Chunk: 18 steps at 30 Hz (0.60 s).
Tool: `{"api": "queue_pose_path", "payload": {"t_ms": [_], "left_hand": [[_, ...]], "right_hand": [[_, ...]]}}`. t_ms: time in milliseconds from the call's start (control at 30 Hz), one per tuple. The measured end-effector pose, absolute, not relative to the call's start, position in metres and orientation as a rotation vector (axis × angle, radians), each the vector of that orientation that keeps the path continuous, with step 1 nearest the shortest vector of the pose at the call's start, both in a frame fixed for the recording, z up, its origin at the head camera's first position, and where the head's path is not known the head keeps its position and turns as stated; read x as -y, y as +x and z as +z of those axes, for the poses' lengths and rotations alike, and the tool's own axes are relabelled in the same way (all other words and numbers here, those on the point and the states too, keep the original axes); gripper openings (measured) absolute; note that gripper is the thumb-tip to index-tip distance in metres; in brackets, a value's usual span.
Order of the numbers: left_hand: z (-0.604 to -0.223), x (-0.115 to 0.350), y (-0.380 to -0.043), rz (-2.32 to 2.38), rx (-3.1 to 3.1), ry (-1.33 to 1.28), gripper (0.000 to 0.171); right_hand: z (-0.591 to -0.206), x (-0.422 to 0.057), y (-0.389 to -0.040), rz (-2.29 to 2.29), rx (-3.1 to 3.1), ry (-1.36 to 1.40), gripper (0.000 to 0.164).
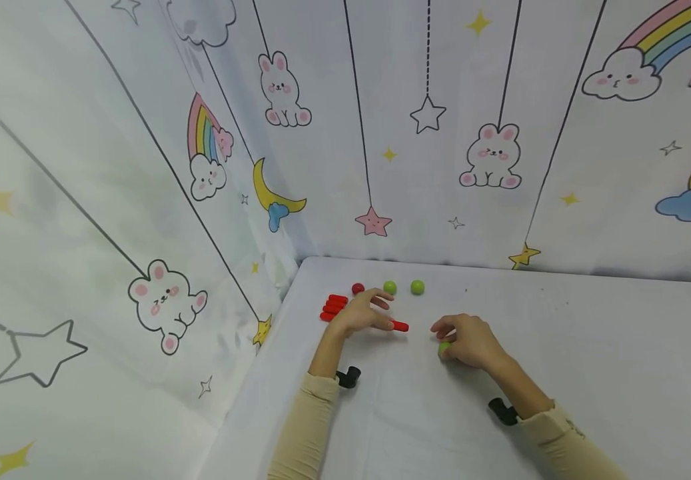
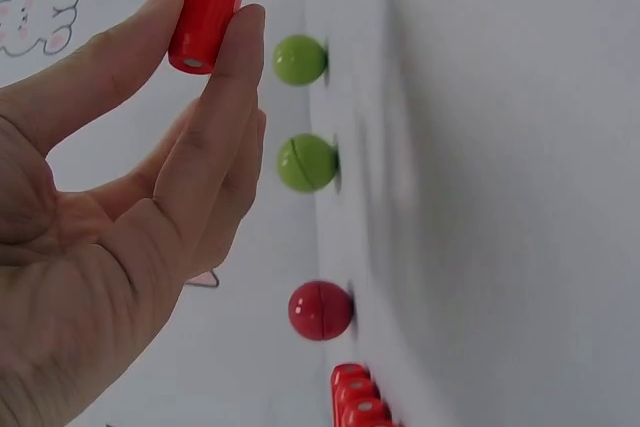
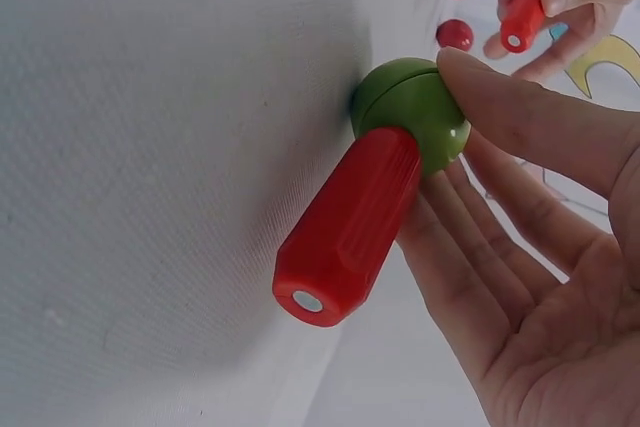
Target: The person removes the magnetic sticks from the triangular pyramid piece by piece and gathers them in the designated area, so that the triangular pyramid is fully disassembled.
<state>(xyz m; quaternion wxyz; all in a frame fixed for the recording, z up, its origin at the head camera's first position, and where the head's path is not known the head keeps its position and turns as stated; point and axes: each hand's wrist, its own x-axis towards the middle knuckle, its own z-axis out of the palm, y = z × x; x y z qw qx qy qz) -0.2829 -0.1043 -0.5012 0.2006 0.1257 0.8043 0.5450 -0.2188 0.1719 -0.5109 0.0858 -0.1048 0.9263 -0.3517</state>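
Thumb and fingertips of my left hand (image 1: pixel 362 315) pinch a red rod (image 2: pixel 212 9), held clear of the tabletop; a pale round spot shows on its end. My right hand (image 1: pixel 471 341) pinches a green ball (image 3: pixel 412 107) low at the table, thumb on one side and fingers on the other. Against that ball lies a second red rod (image 3: pixel 345 232), also with a pale disc on its free end; the hand hides this rod in the head view. Between the two hands there is a gap.
Beyond the left hand, a red ball (image 1: pixel 358 289) and two green balls, one nearer (image 1: pixel 390 287) and one farther right (image 1: pixel 418 287), stand in a row. Several red rods (image 1: pixel 334 307) lie side by side at the left. A patterned curtain (image 1: pixel 333 153) borders the white table (image 1: pixel 609 347).
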Motion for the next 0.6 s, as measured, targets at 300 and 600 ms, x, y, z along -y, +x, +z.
{"api": "queue_pose_path", "payload": {"t_ms": [300,600], "left_hand": [[-0.493,0.130,-0.287,1.564,-2.297,0.329,0.063],[-0.491,0.151,-0.290,1.536,-2.375,0.316,0.064]], "right_hand": [[-0.511,-0.174,-0.219,-1.031,-2.805,-0.360,0.043],[-0.509,-0.175,-0.218,-1.044,-2.807,-0.371,0.042]]}}
